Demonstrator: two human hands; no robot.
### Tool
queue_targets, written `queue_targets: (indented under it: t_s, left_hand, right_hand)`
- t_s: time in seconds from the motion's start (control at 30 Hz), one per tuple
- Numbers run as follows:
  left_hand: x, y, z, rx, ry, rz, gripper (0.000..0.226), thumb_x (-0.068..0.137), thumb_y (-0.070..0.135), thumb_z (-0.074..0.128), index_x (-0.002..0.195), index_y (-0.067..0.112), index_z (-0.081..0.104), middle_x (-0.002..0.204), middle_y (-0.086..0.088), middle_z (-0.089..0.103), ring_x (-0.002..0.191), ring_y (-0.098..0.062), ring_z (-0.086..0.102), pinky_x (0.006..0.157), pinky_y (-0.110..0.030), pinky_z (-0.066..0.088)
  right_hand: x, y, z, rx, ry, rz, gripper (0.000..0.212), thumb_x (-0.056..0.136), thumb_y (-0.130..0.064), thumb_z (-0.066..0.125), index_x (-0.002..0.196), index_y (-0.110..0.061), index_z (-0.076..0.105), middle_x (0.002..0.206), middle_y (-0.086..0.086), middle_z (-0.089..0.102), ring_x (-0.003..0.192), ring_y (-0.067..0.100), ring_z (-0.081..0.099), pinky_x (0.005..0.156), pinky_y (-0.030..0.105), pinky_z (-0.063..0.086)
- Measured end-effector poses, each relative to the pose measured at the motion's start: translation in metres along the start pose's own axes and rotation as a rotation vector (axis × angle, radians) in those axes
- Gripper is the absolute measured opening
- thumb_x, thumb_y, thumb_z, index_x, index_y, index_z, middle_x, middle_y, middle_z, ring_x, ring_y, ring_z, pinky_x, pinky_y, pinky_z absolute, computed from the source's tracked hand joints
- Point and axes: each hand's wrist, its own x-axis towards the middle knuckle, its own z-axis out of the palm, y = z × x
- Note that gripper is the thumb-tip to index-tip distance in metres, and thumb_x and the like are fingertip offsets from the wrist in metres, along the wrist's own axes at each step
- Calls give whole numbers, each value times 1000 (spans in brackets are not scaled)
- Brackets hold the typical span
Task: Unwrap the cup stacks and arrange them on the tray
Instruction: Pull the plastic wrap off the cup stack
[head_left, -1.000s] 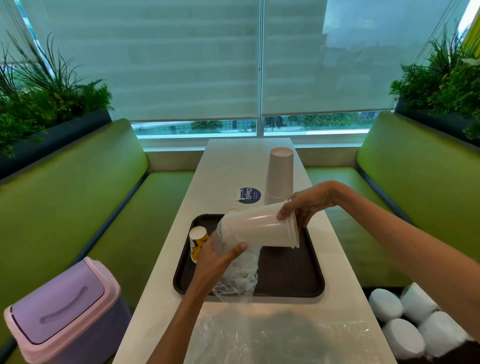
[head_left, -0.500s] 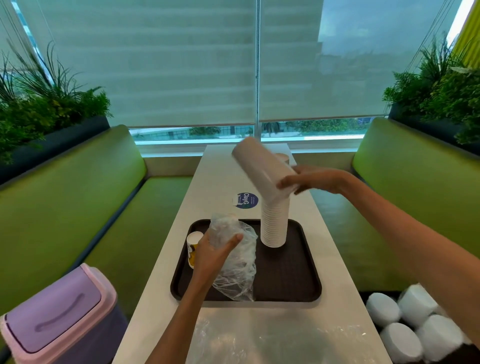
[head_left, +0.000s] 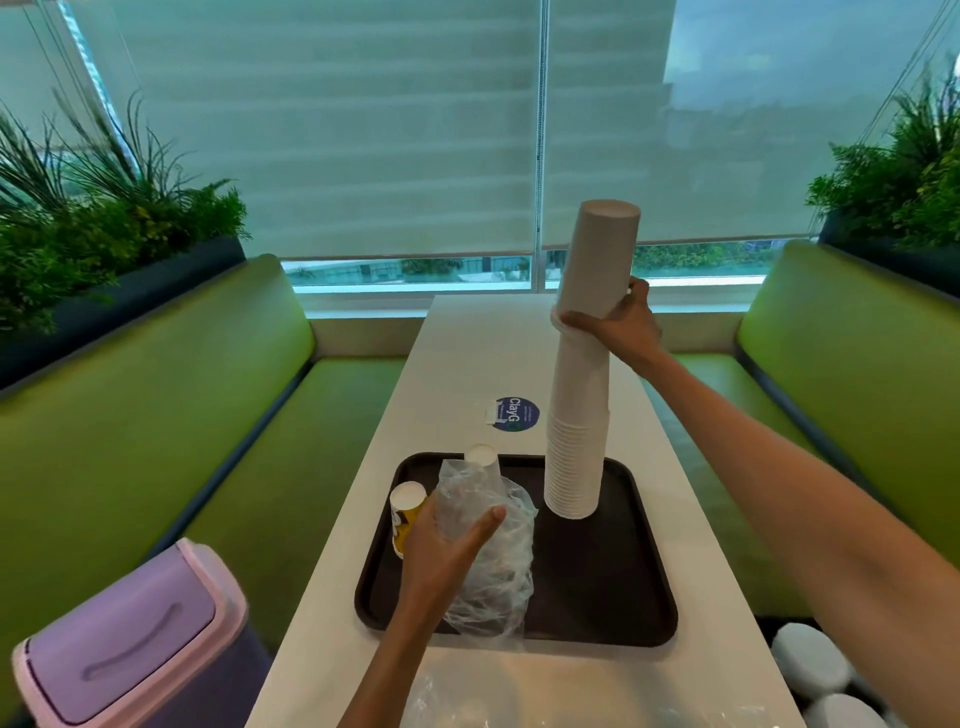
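Note:
A tall stack of white paper cups (head_left: 576, 447) stands upside down on the dark brown tray (head_left: 613, 587), at its far right. My right hand (head_left: 618, 325) grips the upper part of this stack, where a top section (head_left: 602, 260) sits on the lower cups. My left hand (head_left: 447, 545) holds a crumpled clear plastic wrapper (head_left: 498, 561) over the tray's left half. Two small cups stand at the tray's left: a yellow printed one (head_left: 405, 514) and a white one (head_left: 483, 460) behind the wrapper.
The tray lies on a long white table (head_left: 457, 374) with a round blue sticker (head_left: 514, 414). Another clear plastic sheet (head_left: 519, 696) lies at the near edge. Green benches flank the table. A purple bin (head_left: 130, 644) stands at the lower left, wrapped white cup stacks (head_left: 815, 670) at the lower right.
My right hand pulled the white cups out of the wrapper, swung them upright and set them on a stack that now stands on the tray. My left hand kept the empty wrapper.

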Motion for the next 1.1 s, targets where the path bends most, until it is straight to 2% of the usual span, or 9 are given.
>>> queue_targets:
  t_s: [0.2, 0.33, 0.53, 0.67, 0.73, 0.8, 0.9, 1.0, 1.1]
  left_hand:
    - [2, -3, -3, -6, -24, -11, 49, 60, 44, 77, 104, 32, 59, 106, 15, 65, 100, 0, 61, 75, -11, 48]
    - [1, -7, 1, -25, -42, -35, 55, 59, 53, 81, 104, 34, 57, 108, 14, 64, 103, -2, 60, 79, -16, 48]
    - [-1, -6, 6, -8, -47, -27, 44, 60, 43, 76, 99, 35, 56, 102, 19, 64, 94, 5, 61, 76, -13, 47]
    - [-1, -8, 9, -4, -57, -28, 46, 62, 48, 81, 100, 35, 58, 103, 17, 65, 99, 0, 61, 82, -19, 48]
    - [-1, -9, 11, -3, -64, -33, 47, 60, 51, 80, 99, 36, 57, 102, 17, 65, 99, 0, 61, 84, -22, 49]
    - [-2, -9, 13, 5, -65, -35, 49, 60, 55, 80, 99, 36, 57, 102, 17, 65, 100, -3, 62, 86, -25, 50]
    - [-1, -7, 14, 11, -67, -30, 45, 61, 50, 75, 99, 35, 57, 102, 15, 66, 101, -5, 62, 86, -25, 50]
    - [0, -1, 14, 5, -74, -29, 60, 61, 54, 73, 113, 27, 58, 110, 8, 66, 104, -8, 61, 90, -27, 49]
    - [2, 2, 11, -3, -88, -35, 72, 63, 58, 70, 122, 19, 57, 114, 3, 66, 107, -10, 61, 90, -26, 49]
  right_hand:
    - [11, 25, 19, 30, -17, 38, 95, 66, -45, 84, 135, -13, 27, 133, 7, 53, 122, 32, 51, 105, 53, 37]
    - [12, 40, 25, 18, -58, 58, 100, 64, -48, 84, 135, -13, 24, 134, 7, 51, 123, 33, 50, 106, 56, 35]
    - [1, 65, 33, 61, -165, 167, 113, 63, -50, 84, 142, -13, 12, 142, 11, 41, 129, 33, 44, 109, 55, 32]
    - [-20, 74, 29, 60, 34, 162, 120, 66, -55, 80, 150, -12, 7, 154, 13, 24, 141, 32, 27, 114, 56, 23]
    - [-40, 70, 24, 57, 202, 38, 107, 73, -48, 79, 150, -11, 15, 154, 11, 25, 142, 28, 25, 115, 51, 21]
    - [-67, 65, 21, 110, 287, -123, 89, 77, -44, 75, 145, -10, 29, 146, 8, 37, 134, 24, 35, 111, 39, 28]
    - [-105, 56, 20, 176, 82, -287, 56, 76, -42, 69, 122, -12, 53, 113, -1, 59, 100, 9, 56, 87, 17, 39]
    - [-142, 48, 21, 198, -364, -279, 20, 84, -18, 73, 102, -17, 64, 92, 2, 70, 83, 5, 65, 83, 24, 49]
    - [-167, 50, 18, 261, -577, -237, 15, 86, -13, 70, 99, -18, 67, 94, 7, 71, 88, 16, 67, 85, 27, 52]
